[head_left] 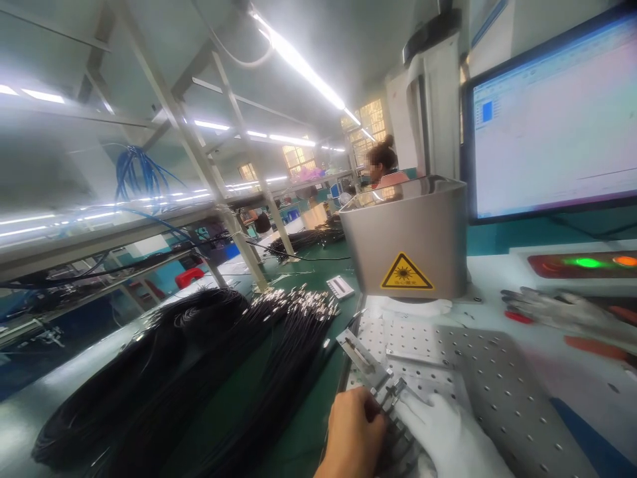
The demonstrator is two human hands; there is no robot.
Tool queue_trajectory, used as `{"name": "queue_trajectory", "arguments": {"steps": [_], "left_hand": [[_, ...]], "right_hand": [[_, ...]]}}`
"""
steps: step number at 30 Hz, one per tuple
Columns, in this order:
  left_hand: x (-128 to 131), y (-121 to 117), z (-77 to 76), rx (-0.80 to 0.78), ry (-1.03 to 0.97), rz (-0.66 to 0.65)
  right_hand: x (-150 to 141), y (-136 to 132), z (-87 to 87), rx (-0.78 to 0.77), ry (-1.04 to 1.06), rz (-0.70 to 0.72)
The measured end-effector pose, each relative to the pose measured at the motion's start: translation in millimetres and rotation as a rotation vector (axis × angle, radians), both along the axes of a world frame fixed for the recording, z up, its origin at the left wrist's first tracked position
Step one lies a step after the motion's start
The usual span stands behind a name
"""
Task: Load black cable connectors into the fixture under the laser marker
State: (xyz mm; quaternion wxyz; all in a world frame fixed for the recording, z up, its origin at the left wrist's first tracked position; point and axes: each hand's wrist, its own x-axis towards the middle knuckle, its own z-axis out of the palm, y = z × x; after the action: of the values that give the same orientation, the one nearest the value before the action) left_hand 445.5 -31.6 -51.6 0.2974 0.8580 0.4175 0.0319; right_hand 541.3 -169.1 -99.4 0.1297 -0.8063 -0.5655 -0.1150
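Note:
A metal fixture [365, 362] with a slotted bar and small clamp-like parts lies at the near left of the perforated metal plate [490, 358]. My left hand [353, 425], bare, is at its near left side with curled fingers. What those fingers hold, if anything, is hidden behind the hand. From the right, my right hand [442, 428] in a white glove reaches to the same fixture, its fingertips closed at the small silvery parts. Whatever is between them is too small and blurred to name. Left of both hands lie bundles of black cables [293, 352] with shiny metal ends.
Behind the plate stands a metal housing [405, 232] with a yellow laser warning sign. A monitor [552, 126], a panel with lit buttons [587, 263], a grey glove [557, 312] and orange-handled tools [594, 346] are on the right. A person [385, 169] sits beyond the housing.

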Motion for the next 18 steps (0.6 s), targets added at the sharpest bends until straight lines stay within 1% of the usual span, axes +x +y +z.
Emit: {"name": "queue_trajectory", "arguments": {"steps": [4,6,10,14,18], "left_hand": [[-1,0,1.9,-0.055,-0.036,0.010],[-1,0,2.4,-0.074,-0.044,0.021],[-2,2,-0.3,-0.103,-0.071,0.015],[-6,9,-3.9,-0.144,-0.193,0.005],[-13,16,-1.2,-0.133,-0.331,-0.001]], "right_hand": [[5,7,2.8,0.019,0.108,0.080],[5,12,2.4,-0.001,0.141,0.083],[0,19,0.0,-0.052,0.074,0.021],[-2,21,1.0,-0.134,-0.003,-0.035],[-4,19,3.7,-0.101,-0.050,-0.014]]}}
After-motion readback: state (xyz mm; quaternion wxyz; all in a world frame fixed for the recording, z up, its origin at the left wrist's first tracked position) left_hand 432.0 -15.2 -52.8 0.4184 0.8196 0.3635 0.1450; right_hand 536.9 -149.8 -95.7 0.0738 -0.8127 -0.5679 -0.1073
